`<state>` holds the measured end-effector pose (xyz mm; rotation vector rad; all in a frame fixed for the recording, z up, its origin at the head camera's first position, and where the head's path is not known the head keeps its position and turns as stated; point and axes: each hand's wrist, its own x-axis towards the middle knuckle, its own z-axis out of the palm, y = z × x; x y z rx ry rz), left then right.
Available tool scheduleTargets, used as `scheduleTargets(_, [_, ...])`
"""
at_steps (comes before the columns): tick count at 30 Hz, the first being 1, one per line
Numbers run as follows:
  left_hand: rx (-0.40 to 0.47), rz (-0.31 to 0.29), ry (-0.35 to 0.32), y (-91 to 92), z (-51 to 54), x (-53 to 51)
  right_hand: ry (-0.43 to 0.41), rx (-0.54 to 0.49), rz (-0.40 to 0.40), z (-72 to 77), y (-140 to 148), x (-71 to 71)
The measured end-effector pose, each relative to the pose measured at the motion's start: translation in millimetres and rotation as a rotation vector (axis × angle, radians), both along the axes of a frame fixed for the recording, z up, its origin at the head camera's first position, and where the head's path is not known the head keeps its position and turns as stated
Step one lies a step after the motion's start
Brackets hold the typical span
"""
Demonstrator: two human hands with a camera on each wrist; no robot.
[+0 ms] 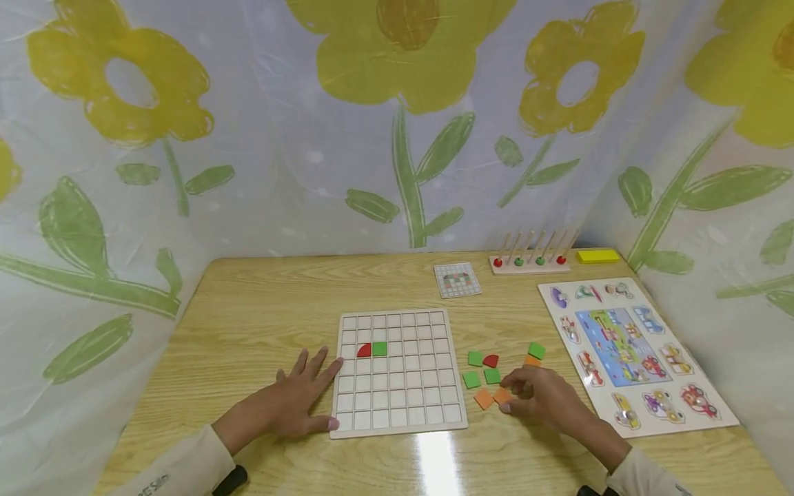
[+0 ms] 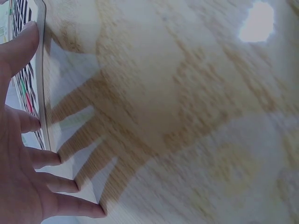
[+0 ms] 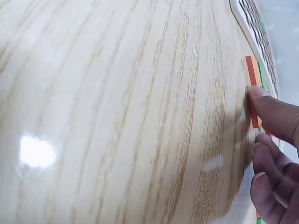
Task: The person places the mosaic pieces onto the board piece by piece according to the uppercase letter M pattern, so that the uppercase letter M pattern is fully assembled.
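A white gridded board [image 1: 400, 398] with a pale wooden rim holds a red quarter-round tile [image 1: 365, 350] and, touching its right side, a green square tile [image 1: 380, 348]. Fingers spread, my left hand [image 1: 296, 398] [image 2: 23, 163] rests at the board's left edge, thumb and index tips touching the rim. Right of the board, my right hand [image 1: 548, 399] [image 3: 278, 158] pinches an orange tile [image 1: 501, 395] [image 3: 254, 109] between thumb and bent fingers, low at the table. Around it lie another orange tile [image 1: 483, 398], several green tiles [image 1: 472, 379] and a red quarter-round tile [image 1: 491, 360].
Beyond the right hand are an orange tile [image 1: 532, 360] and a green tile [image 1: 536, 350]. A small pattern card [image 1: 457, 292] lies behind the board. Farther right stand a peg rack [image 1: 530, 269] with beads, a yellow block [image 1: 597, 256] and a picture puzzle [image 1: 620, 406].
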<state>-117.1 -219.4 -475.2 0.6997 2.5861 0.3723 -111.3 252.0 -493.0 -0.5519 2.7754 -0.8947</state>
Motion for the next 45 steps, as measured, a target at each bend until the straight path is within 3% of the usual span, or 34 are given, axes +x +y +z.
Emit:
scheduleTargets(17, [-0.016,0.002,0.018,-0.3,-4.4,1.3,-0.134,-0.137,0.069,0.8,-4.0,1.1])
scheduleTargets(24, [-0.023,0.002,0.017,1.0,-1.3,2.8,-0.093,-0.161,0.113,-1.4,-8.4,1.4])
scheduleTargets(34, [-0.027,0.0,0.009,2.0,-1.4,0.7,-0.033,-0.171,0.11,-2.2,-12.6,-3.7])
scheduleTargets(45, [-0.023,-0.004,0.007,0.7,1.4,0.2,-0.068,-0.162,0.096,0.7,-23.2,-7.8])
